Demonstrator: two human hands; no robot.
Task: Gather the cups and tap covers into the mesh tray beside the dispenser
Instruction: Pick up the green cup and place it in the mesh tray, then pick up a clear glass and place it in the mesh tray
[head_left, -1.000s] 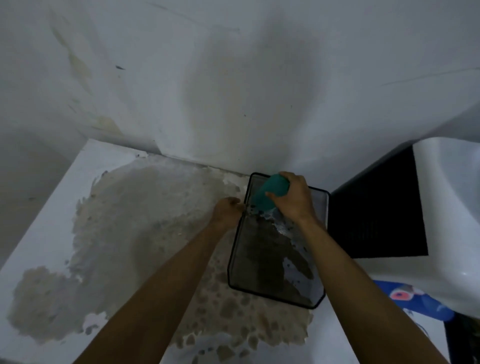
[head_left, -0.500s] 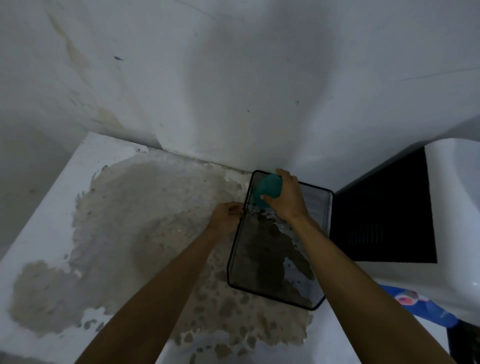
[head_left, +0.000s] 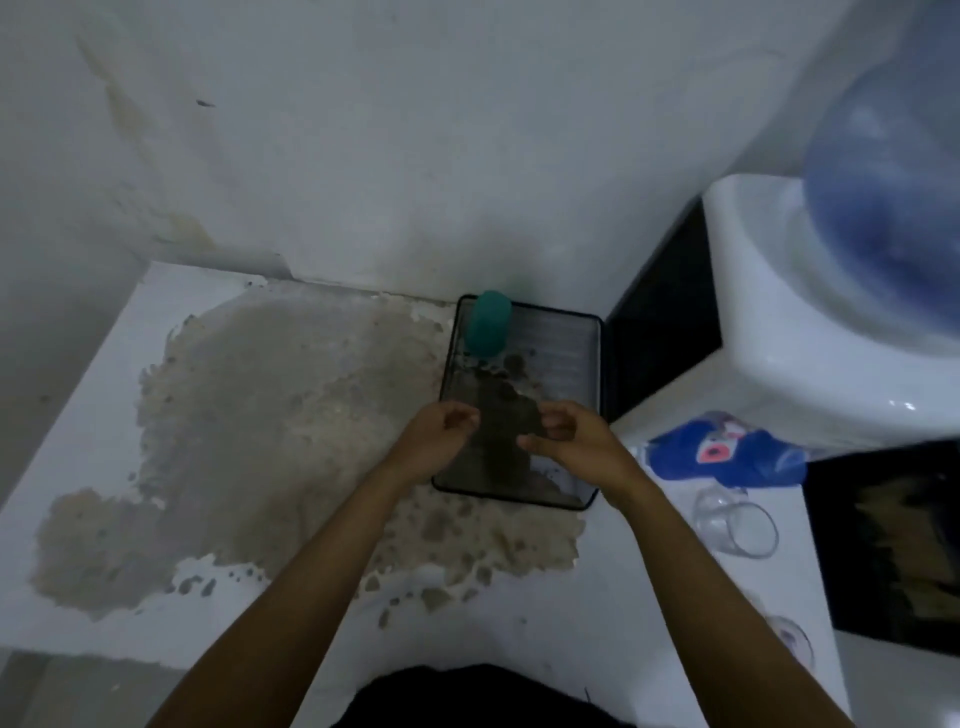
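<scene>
A black mesh tray (head_left: 592, 364) lies on the white counter beside the water dispenser (head_left: 810, 332). A teal cup (head_left: 487, 323) stands upside down in the tray's far left corner. Both hands hover over the tray's near half, holding nothing. My left hand (head_left: 434, 439) has its fingers loosely curled, and my right hand (head_left: 574, 441) has its fingers apart. A clear glass cup (head_left: 737, 522) lies on its side on the counter to the right of the tray. A blue cover (head_left: 727, 454) lies at the dispenser's base.
The counter (head_left: 104, 405) has a large patch of peeled grey-brown surface left of the tray. A blue water bottle (head_left: 888, 208) sits on the dispenser. Another clear glass (head_left: 789, 642) shows at the lower right. A white wall rises behind.
My right hand let go of the teal cup, which now stands in the tray's far corner. Both hands drew back toward me. The view shifted and shows more of the dispenser.
</scene>
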